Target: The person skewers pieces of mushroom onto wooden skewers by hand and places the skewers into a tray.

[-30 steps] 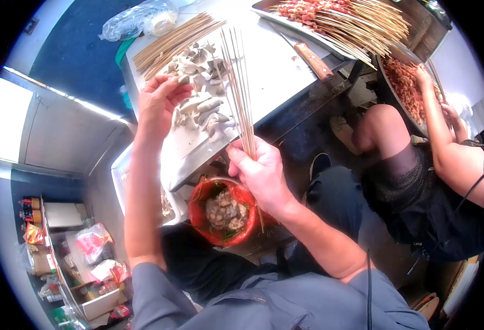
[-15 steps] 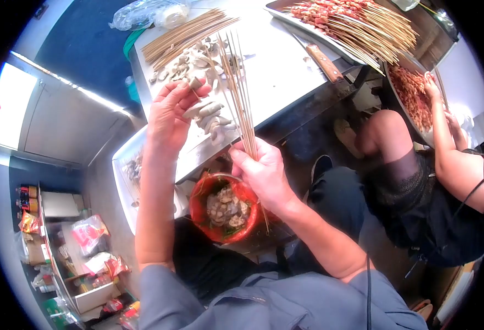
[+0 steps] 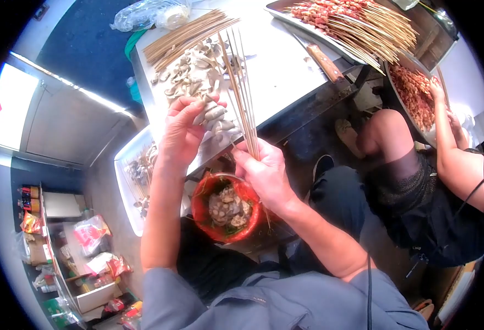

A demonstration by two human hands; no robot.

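Going by a clock face laid over the view: way out at 8 o'clock there's a shelf point(image 3: 55, 258) crammed with packets and bags. Next in, around 9, a white tub point(image 3: 129, 212) has mushroomy-looking skewers point(image 3: 137, 170) lying in it. Up at 11 is a crumpled clear plastic bag point(image 3: 143, 16), right by a pile of loose sticks point(image 3: 189, 36) on the white table point(image 3: 286, 77), with loose pale pieces point(image 3: 195, 63) scattered just below the pile.

The left hand point(image 3: 182, 129) is at 10 o'clock, thumb and fingers pinched together on a row of grey-white pieces point(image 3: 215, 113). The row looks strung on a stick leading to the right hand, but most of that stick is hidden.

Low at about 7, a red-lined bucket point(image 3: 200, 214) holds pale chunks. Almost dead centre, the right hand point(image 3: 264, 170) has its fingers wrapped tight round a bundle of sticks point(image 3: 242, 99) pointing up to 12.

Over at 1 o'clock, a wooden-handled knife point(image 3: 323, 61) lies beside a metal tray point(image 3: 310, 34) heaped with meat skewers point(image 3: 357, 27). At 2, a co-worker's hand point(image 3: 436, 91) is at some red meat point(image 3: 409, 91).
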